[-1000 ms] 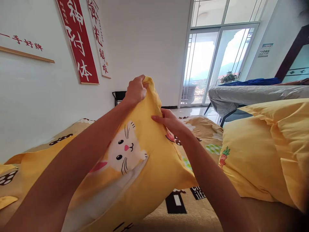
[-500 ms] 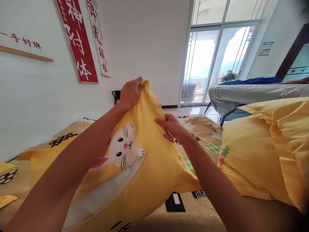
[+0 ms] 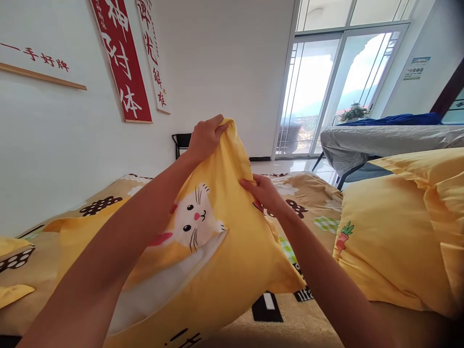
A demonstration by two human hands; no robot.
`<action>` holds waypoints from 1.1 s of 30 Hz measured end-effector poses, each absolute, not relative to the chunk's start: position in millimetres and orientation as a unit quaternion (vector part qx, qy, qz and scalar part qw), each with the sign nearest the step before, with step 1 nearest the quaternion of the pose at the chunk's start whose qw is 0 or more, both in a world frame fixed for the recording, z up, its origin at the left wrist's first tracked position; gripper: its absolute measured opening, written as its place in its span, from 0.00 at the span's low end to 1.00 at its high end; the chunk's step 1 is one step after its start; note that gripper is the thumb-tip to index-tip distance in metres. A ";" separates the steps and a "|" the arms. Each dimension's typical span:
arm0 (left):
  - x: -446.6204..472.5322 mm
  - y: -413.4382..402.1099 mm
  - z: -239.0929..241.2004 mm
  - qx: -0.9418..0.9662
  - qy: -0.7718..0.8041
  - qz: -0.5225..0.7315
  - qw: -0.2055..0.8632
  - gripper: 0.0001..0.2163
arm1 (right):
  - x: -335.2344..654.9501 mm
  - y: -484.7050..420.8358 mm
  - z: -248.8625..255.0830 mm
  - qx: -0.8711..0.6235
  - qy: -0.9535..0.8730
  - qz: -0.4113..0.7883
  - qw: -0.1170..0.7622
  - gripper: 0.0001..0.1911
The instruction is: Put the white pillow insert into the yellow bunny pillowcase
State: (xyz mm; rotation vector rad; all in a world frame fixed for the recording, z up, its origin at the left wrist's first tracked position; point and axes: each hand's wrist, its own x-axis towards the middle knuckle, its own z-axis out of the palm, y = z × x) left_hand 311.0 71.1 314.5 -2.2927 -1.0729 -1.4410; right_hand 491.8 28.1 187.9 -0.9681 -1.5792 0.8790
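A yellow pillow (image 3: 217, 261) in a case with a white cat print stands raised in front of me over the bed. My left hand (image 3: 206, 138) is closed on the case's top corner, fabric bunched in the fist. My right hand (image 3: 264, 191) pinches the case's right edge a little lower, fingers pressed on the cloth. Both forearms reach forward from the bottom of the view.
A second yellow pillow (image 3: 402, 232) lies at the right on the patterned tan bedspread (image 3: 311, 198). Behind it stands a grey-covered table (image 3: 380, 142). Red and white banners (image 3: 125, 63) hang on the left wall. Glass doors (image 3: 326, 92) are straight ahead, and a small black stool (image 3: 180, 142) stands by the wall.
The view has shifted slightly to the left and down. My right hand slid a little lower along the pillowcase edge; my left hand keeps its grip on the top corner.
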 end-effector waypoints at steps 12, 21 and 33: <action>328.4 85.4 303.4 -0.744 -0.478 -0.440 0.155 0.05 | 492.2 11.4 169.1 -0.369 -0.621 0.416 0.553 0.20; 316.2 107.7 287.2 -0.739 -0.455 -0.476 0.141 0.12 | 508.7 12.0 153.7 -0.400 -0.578 0.412 0.580 0.21; 324.0 128.7 276.4 -0.791 -0.381 -0.478 0.036 0.16 | 529.9 7.1 114.5 -0.410 -0.623 0.522 0.414 0.22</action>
